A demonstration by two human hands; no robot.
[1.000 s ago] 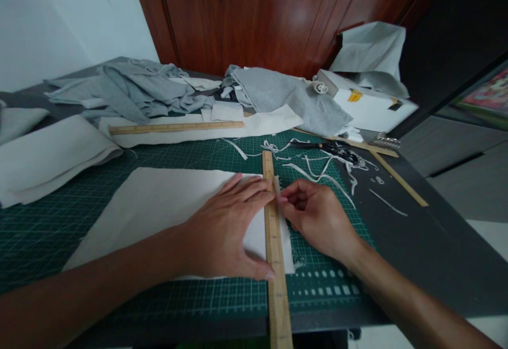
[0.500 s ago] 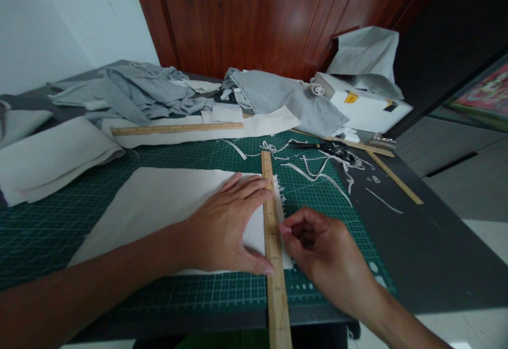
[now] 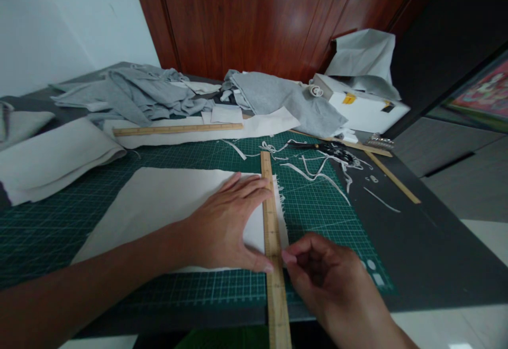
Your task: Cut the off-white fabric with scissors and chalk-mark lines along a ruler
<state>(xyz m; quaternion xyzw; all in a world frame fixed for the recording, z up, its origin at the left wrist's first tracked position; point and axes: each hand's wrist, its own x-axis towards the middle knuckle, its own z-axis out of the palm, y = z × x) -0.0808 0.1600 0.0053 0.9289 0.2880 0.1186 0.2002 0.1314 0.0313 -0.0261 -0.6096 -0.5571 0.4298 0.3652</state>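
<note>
Head view. We see the left hand (image 3: 226, 227) spread flat, fingers wide, pressing on the white fabric sheet (image 3: 159, 203) and against the left side of the wooden ruler (image 3: 271, 232); its thumb tip touches the ruler near the sheet's near edge. The ruler lies across the green cutting mat (image 3: 325, 211), running from the mat's far middle to past the table's near edge, and covers the sheet's right margin. A frayed strip of the sheet shows just right of the ruler.

The right hand (image 3: 325, 280) sits at the ruler's right side by the sheet's near right corner, fingers curled in a narrow pinch; we cannot tell what, if anything, it grips.

Toward the mat's far right corner lie white fabric trimmings (image 3: 317, 172) and black scissors (image 3: 337, 152). A second ruler (image 3: 178, 128) rests along the mat's far edge, with grey cloth (image 3: 135, 92) piled behind it.
</note>
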